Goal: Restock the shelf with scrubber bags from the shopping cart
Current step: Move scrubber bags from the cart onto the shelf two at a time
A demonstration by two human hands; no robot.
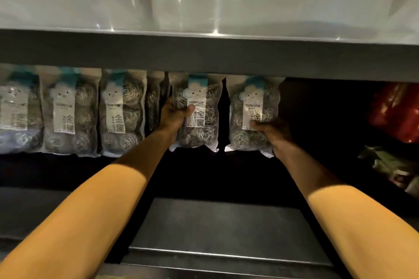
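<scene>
The left hand (175,115) grips a glossy, clear scrubber bag (200,135) of coiled metal balls. The right hand (272,130) pinches a second bag (255,99). Both bags stand upright under the grey shelf (204,56), beside a row of matching bags (118,111).

A: You're in a shop, at a retail aisle.
B: Yep. In front of you identical scrubber bags (122,111) stand face-out in a row under a grey shelf board (204,56); above it sit clear packs (272,7) with printed product text; red packets (394,111) lie at your right.
</scene>
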